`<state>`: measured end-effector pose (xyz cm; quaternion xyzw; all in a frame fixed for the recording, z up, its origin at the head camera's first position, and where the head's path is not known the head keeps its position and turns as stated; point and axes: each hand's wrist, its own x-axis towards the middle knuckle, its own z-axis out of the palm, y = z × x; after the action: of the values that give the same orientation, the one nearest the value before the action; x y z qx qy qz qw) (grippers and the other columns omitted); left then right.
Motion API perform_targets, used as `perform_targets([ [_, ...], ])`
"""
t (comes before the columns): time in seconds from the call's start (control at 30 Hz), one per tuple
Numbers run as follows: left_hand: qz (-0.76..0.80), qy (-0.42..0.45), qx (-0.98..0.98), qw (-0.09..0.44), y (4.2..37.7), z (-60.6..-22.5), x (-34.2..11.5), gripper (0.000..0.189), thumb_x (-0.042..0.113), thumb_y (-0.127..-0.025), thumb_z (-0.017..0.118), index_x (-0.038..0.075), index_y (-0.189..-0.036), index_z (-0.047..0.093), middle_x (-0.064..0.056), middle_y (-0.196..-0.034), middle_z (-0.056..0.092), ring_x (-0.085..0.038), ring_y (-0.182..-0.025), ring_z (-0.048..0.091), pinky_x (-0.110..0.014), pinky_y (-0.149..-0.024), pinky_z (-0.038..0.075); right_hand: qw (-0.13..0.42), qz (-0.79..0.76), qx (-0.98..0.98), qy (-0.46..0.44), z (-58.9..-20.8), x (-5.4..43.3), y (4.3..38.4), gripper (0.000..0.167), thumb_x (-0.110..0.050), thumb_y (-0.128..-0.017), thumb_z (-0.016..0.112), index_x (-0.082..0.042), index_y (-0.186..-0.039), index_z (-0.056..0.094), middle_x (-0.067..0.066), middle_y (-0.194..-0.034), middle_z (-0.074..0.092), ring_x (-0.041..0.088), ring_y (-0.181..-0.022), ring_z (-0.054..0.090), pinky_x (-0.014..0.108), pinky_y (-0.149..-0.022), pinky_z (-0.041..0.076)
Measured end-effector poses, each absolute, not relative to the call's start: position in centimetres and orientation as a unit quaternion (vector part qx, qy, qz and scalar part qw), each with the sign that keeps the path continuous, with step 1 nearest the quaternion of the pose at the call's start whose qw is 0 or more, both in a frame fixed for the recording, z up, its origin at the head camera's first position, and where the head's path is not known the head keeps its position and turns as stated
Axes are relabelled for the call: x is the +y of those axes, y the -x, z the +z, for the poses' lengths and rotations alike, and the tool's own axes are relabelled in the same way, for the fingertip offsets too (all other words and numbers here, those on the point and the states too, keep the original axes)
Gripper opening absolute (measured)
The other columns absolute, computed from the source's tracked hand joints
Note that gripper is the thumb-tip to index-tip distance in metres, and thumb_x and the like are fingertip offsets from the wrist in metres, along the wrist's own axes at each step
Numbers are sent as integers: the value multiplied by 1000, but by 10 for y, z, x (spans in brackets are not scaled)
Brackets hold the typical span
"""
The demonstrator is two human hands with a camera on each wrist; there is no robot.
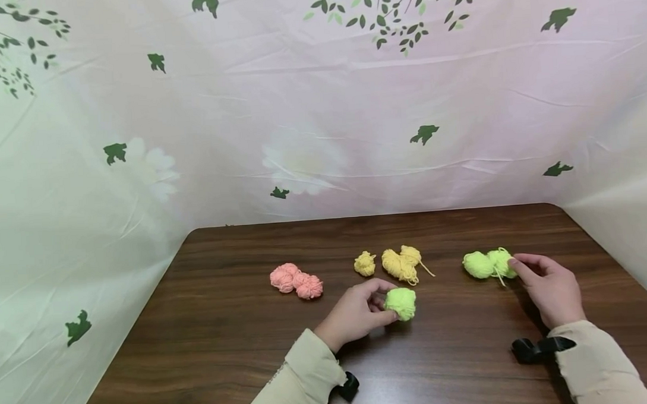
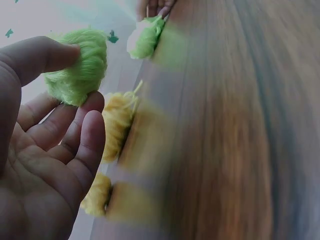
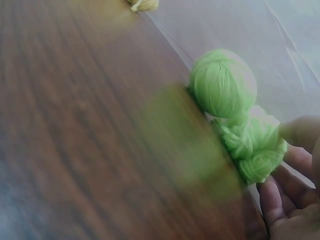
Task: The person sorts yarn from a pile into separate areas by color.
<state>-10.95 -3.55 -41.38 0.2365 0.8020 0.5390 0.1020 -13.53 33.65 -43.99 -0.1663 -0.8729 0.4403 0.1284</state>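
Observation:
My left hand [image 1: 359,311] pinches a small neon-green yarn ball [image 1: 400,304] between thumb and fingers, held over the middle of the table. In the left wrist view the thumb [image 2: 50,54] presses on one side of this ball, with fingertips below it. At the right, my right hand [image 1: 553,286] grips the near end of a pair of neon-green yarn balls [image 1: 479,265] on the table. The right wrist view shows one ball round and smooth, and the looser-wound one [image 3: 255,145] between thumb and fingers. A loose strand hangs from the pair.
On the dark wood table [image 1: 227,348], a small yellow yarn ball [image 1: 365,263] and a larger yellow yarn bundle [image 1: 400,264] with a loose tail lie beyond the left hand. Pink yarn balls [image 1: 296,281] lie farther left. A patterned cloth [image 1: 325,107] hangs behind the table.

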Motion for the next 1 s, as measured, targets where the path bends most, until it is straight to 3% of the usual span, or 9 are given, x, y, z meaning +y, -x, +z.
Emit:
perform_targets([
  [0.17,548,-238,796,100,109,-414,-22,38,9,-85,79,14,-121,67,7,-94,66,0,-79,60,-20,-72,53,134,442,-871,167,-439,336,135,59,-50,-95,64,-2,-129,64,-11,-102,60,4,-85,49,16,-60,44],
  [0.47,557,-230,793,85,107,-412,3,39,8,-85,80,12,-122,66,7,-108,65,2,-83,60,-18,-73,53,130,442,-872,167,-440,335,133,59,-52,-94,64,-3,-128,64,-4,-107,62,9,-88,49,18,-61,44],
  [0.9,550,-204,806,81,111,-413,53,37,15,-84,83,19,-118,70,15,-97,67,4,-80,58,-17,-69,50,133,429,-877,169,-438,336,134,59,-52,-94,64,-4,-128,65,0,-107,62,11,-88,50,19,-61,43],
  [1.0,547,-194,810,86,111,-412,61,37,16,-83,84,20,-117,71,15,-92,66,4,-79,58,-17,-68,49,136,432,-875,168,-438,335,134,59,-52,-94,64,-3,-127,65,-5,-104,62,10,-88,50,19,-61,43],
])
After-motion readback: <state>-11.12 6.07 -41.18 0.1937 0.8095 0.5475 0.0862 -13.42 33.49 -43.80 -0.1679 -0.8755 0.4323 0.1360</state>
